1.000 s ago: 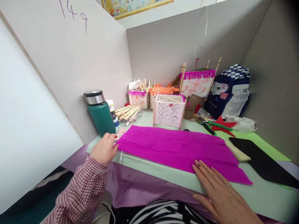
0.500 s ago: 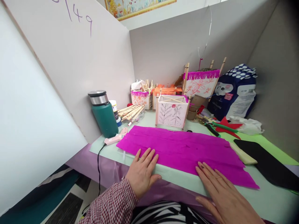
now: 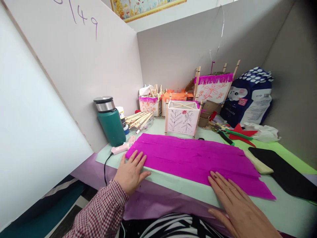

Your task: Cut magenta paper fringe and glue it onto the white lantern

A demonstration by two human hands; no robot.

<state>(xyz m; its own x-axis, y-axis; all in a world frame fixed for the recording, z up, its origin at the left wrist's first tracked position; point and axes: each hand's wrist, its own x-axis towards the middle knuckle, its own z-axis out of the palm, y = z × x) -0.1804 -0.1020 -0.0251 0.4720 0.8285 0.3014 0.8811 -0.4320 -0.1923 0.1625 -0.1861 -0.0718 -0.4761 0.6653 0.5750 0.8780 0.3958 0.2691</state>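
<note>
A long sheet of magenta crepe paper lies flat across the table, lightly creased, with a ragged right end. At its near left corner my left hand rests palm down, fingers spread, the fingertips on the paper. My right hand lies flat on the near edge towards the right, fingers stretched out and thumb apart. Neither hand grips anything. Just behind the paper stands a small white lantern-like box with wooden stick corners and drawn plant branches on its front.
A green flask and a pink glue gun with a black cord are at the left. Behind lie wooden sticks. To the right are green-handled pliers, a red paper star, a black sheet and a dark blue bag.
My left hand has slid left along the near edge to the paper's left corner. My right hand has stayed in place.
</note>
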